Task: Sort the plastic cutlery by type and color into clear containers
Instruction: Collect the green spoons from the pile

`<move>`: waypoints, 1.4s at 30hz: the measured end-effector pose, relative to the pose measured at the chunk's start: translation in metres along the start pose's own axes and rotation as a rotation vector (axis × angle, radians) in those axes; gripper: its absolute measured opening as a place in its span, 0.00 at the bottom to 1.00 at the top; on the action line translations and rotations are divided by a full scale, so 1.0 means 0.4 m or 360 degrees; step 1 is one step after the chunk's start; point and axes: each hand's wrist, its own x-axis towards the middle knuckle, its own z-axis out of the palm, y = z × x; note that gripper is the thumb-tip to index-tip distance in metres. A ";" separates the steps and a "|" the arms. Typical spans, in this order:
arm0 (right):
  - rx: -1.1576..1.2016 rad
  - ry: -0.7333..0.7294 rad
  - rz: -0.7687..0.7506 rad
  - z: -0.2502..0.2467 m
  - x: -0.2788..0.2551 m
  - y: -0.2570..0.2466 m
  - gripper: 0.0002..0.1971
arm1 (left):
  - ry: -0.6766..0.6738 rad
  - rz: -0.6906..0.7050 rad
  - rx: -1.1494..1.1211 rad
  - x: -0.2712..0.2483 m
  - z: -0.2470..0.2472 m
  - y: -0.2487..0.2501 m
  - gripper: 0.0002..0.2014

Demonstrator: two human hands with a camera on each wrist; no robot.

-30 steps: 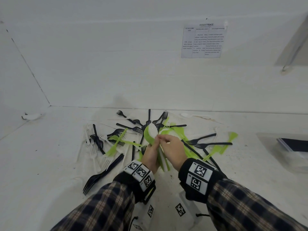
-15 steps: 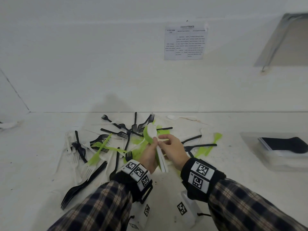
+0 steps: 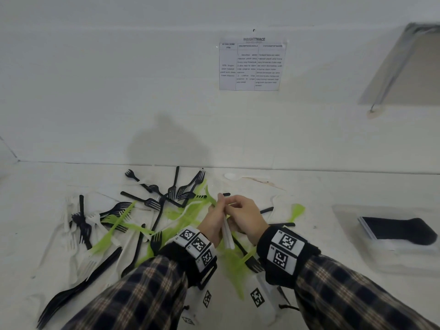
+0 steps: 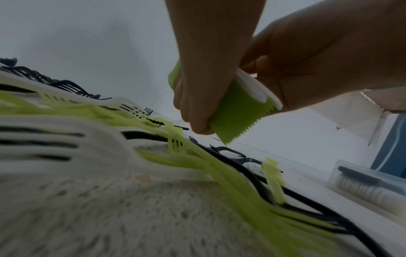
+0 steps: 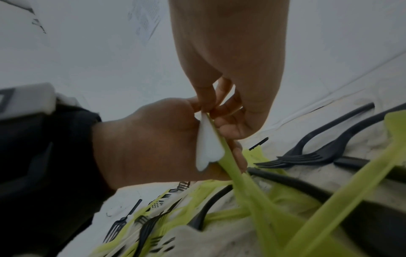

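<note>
Here, my left hand (image 3: 212, 223) is curled round a bundle of white and green cutlery (image 3: 227, 234) above the table | my right hand (image 3: 245, 216) pinches its upper end | loose forks (image 3: 142, 206) beyond | clear container (image 3: 390, 236) far right.

A printed sheet (image 3: 252, 64) is stuck on the white wall, headed "INSIGHTTRACE" in bold. Below it runs a three-column table; one column heading reads roughly "DESCRIPTION & GOALS", but the body text is too small to make out. The black wristbands (image 3: 283, 252) carry square black-and-white coded markers, no words.
</note>
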 end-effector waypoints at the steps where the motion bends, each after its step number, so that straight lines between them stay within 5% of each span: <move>1: 0.0031 -0.0052 0.0018 -0.005 0.008 -0.002 0.07 | 0.0019 -0.0004 0.0002 0.007 0.002 0.002 0.28; 5: -0.0040 -0.0245 0.0079 -0.024 0.052 -0.017 0.08 | 0.0185 0.0032 0.0234 0.038 0.003 0.020 0.30; 10: -0.0710 -0.0098 -0.0096 -0.067 0.164 -0.032 0.11 | 0.0369 0.0046 0.0567 0.086 -0.016 0.037 0.26; 17: -0.1908 -0.0054 0.0165 -0.152 0.343 -0.019 0.27 | 0.0492 -0.0119 0.0461 0.152 -0.033 0.048 0.34; 25: -0.2298 -0.0089 0.0101 -0.167 0.410 0.016 0.28 | 0.0480 -0.0144 0.0446 0.202 -0.034 0.044 0.26; 33: -0.2334 -0.0123 -0.0156 -0.126 0.392 0.019 0.16 | 0.0470 -0.0063 0.0481 0.200 -0.027 0.044 0.25; 37: -0.2065 -0.0175 -0.0119 -0.104 0.367 0.009 0.16 | 0.0457 -0.0069 0.0487 0.187 -0.025 0.053 0.33; 42: -0.1371 0.0092 -0.0198 -0.060 0.302 -0.030 0.14 | 0.0470 -0.0031 0.0519 0.153 -0.021 0.063 0.36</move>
